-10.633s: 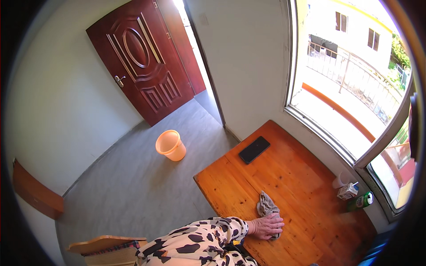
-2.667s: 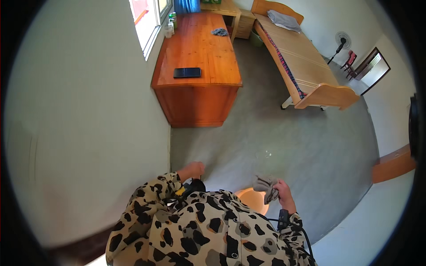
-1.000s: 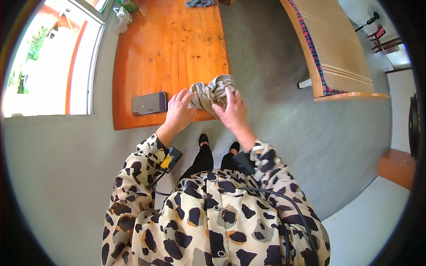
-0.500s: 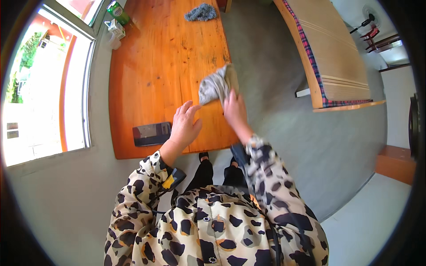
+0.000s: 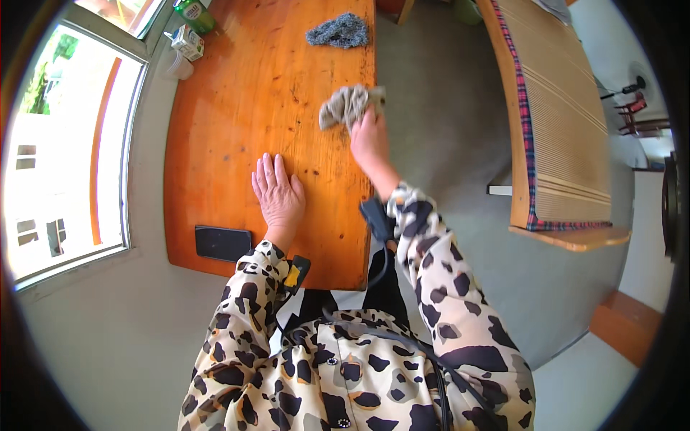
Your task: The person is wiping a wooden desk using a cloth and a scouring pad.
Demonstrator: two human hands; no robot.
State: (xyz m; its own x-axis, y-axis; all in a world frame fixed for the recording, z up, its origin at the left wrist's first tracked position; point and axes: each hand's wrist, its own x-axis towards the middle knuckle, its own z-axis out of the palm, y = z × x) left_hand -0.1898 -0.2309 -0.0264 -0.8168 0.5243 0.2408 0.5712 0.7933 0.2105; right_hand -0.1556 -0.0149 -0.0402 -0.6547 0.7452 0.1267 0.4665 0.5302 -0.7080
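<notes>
My right hand (image 5: 369,138) grips a crumpled beige-grey cloth (image 5: 345,108) at the right edge of the wooden table (image 5: 244,115). Part of the cloth rests on the tabletop; its far right end reaches the edge. My left hand (image 5: 279,192) lies flat on the wood, fingers stretched forward, holding nothing. A black smartphone (image 5: 223,243) lies near the table's front left corner, beside my left wrist. Farther off, a fuzzy blue-grey cloth (image 5: 339,31) sits bunched near the right edge.
At the far left stand a green can (image 5: 194,16), a small white carton (image 5: 187,43) and a clear plastic cup (image 5: 180,66). A window (image 5: 79,144) borders the left side. To the right is a wooden bed (image 5: 560,122) with a striped mat and plaid trim.
My left hand has come down from above the table and now lies flat. My right hand has carried the cloth slightly forward. The view has shifted closer over the table.
</notes>
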